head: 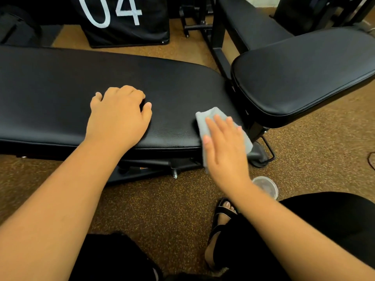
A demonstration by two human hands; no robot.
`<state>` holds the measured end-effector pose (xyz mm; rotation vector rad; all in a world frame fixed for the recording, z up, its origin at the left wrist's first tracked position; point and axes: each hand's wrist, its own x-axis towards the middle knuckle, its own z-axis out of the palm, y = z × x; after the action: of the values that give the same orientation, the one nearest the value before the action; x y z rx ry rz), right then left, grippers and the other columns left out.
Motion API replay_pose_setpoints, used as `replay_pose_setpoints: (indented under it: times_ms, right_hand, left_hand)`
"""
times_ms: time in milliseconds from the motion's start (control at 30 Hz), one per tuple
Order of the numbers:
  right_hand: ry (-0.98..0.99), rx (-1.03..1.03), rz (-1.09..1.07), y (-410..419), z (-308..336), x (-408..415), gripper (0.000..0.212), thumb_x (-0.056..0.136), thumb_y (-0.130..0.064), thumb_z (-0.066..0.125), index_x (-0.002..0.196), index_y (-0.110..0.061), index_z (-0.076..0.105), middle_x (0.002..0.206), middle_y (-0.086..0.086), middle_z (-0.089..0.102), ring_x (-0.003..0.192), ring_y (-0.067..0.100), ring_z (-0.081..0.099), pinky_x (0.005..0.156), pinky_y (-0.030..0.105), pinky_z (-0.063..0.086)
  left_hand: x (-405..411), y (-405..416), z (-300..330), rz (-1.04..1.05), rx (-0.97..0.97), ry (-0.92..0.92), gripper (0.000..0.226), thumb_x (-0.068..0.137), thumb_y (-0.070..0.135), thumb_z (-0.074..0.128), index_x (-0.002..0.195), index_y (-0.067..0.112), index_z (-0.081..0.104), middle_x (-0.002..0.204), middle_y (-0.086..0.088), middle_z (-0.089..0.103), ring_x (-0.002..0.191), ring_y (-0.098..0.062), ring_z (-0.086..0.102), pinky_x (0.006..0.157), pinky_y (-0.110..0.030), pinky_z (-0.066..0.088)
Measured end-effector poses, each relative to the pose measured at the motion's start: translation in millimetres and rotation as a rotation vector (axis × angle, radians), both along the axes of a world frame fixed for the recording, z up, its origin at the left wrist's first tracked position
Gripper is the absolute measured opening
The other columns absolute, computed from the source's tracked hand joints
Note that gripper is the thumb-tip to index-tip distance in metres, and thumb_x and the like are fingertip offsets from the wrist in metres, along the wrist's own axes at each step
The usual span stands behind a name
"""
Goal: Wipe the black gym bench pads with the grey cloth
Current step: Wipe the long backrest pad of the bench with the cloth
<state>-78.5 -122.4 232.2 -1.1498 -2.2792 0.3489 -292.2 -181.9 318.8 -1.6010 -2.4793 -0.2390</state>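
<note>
Two black bench pads: a long pad (81, 88) at centre left, a seat pad (304, 74) at upper right. The right hand (225, 147), fingers straight, presses one grey cloth (205, 120) on the long pad's right end. The left hand (117, 116) rests loosely curled, holding nothing.

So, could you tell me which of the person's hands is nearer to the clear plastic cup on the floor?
Right. The right hand presses the grey cloth just above the cup; the left hand rests farther left on the bench pad.
</note>
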Motion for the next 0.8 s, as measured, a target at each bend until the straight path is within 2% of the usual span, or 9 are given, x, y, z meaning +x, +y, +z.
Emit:
replay_pose_setpoints:
  times_ms: [167,333,400,533,567,633,667,733,800]
  right_hand:
    - [0.006,-0.064,-0.037,2.1,-1.7,2.7,0.056,0.102,-0.044,0.017,0.149,-0.017,0.032,0.157,0.006,0.028,0.149,0.029,0.011,0.12,0.041,0.003]
    - [0.244,-0.309,-0.28,51.6,-5.1,7.8,0.053,0.101,-0.037,0.022,0.144,-0.009,0.034,0.154,0.013,0.03,0.144,0.034,0.021,0.119,0.046,0.017]
    - [0.352,-0.409,-0.355,40.2,-4.7,3.5,0.054,0.104,-0.03,0.027,0.152,-0.007,0.019,0.16,0.014,0.014,0.149,0.025,0.01,0.121,0.033,0.005]
    - [0.585,-0.564,-0.422,-5.2,-9.8,-9.2,0.063,0.105,-0.029,0.031,0.153,-0.006,0.0,0.162,0.008,-0.008,0.149,0.014,-0.006,0.096,-0.004,-0.007]
    - [0.615,-0.593,-0.443,-4.7,-9.7,-11.2,0.063,0.105,-0.029,0.032,0.154,-0.006,-0.001,0.162,0.007,-0.006,0.149,0.014,-0.005,0.098,-0.004,-0.006]
    - [0.684,-0.639,-0.522,15.9,-7.9,-16.0,0.061,0.103,-0.029,0.035,0.153,-0.004,0.011,0.16,0.012,0.014,0.148,0.023,0.014,0.117,0.019,0.009]
    - [0.746,-0.672,-0.591,29.6,-7.8,-16.0,0.058,0.1,-0.033,0.037,0.149,-0.005,0.023,0.152,0.014,0.033,0.14,0.026,0.033,0.117,0.031,0.024]
    - [0.943,-0.792,-0.666,50.7,-5.0,-12.5,0.051,0.095,-0.044,0.035,0.134,-0.013,0.046,0.106,0.005,0.067,0.094,0.016,0.064,0.087,0.031,0.051]
    - [1.05,-0.867,-0.688,61.0,-8.0,-8.9,0.035,0.097,-0.036,0.031,0.117,-0.026,0.058,0.061,-0.008,0.057,0.052,0.007,0.052,0.058,0.023,0.046]
  left_hand:
    - [0.4,-0.6,1.4,-0.004,-0.002,0.006,0.038,0.098,0.038,0.04,0.122,0.015,0.059,0.125,-0.004,0.058,0.117,-0.033,0.049,0.106,-0.061,0.03]
    - [0.0,-0.8,1.0,-0.009,0.002,0.002,0.039,0.098,0.038,0.04,0.122,0.014,0.059,0.125,-0.005,0.058,0.118,-0.034,0.049,0.105,-0.061,0.029]
    - [-0.1,-0.8,0.8,-0.008,0.006,0.0,0.038,0.098,0.038,0.04,0.121,0.014,0.059,0.125,-0.005,0.058,0.117,-0.034,0.049,0.105,-0.061,0.03]
    - [-0.2,-0.6,0.1,-0.007,0.017,-0.003,0.038,0.098,0.038,0.04,0.121,0.015,0.059,0.125,-0.004,0.058,0.117,-0.034,0.049,0.105,-0.061,0.03]
    - [-0.3,-0.9,0.1,-0.005,0.018,0.0,0.038,0.098,0.038,0.04,0.121,0.015,0.059,0.125,-0.004,0.058,0.117,-0.034,0.05,0.105,-0.061,0.03]
    - [-0.1,-0.1,0.8,-0.006,0.02,-0.002,0.038,0.097,0.038,0.04,0.12,0.015,0.06,0.124,-0.004,0.059,0.116,-0.034,0.05,0.105,-0.061,0.03]
    - [0.5,0.1,1.0,-0.006,0.018,-0.004,0.038,0.097,0.038,0.04,0.12,0.015,0.06,0.124,-0.004,0.059,0.116,-0.034,0.05,0.105,-0.061,0.03]
    - [0.9,0.0,1.5,-0.006,0.011,-0.005,0.038,0.097,0.038,0.04,0.12,0.016,0.06,0.125,-0.003,0.059,0.117,-0.033,0.05,0.105,-0.061,0.03]
    - [1.1,-0.1,1.9,-0.005,0.011,-0.006,0.039,0.098,0.038,0.04,0.122,0.016,0.059,0.126,-0.003,0.058,0.118,-0.033,0.049,0.105,-0.061,0.03]
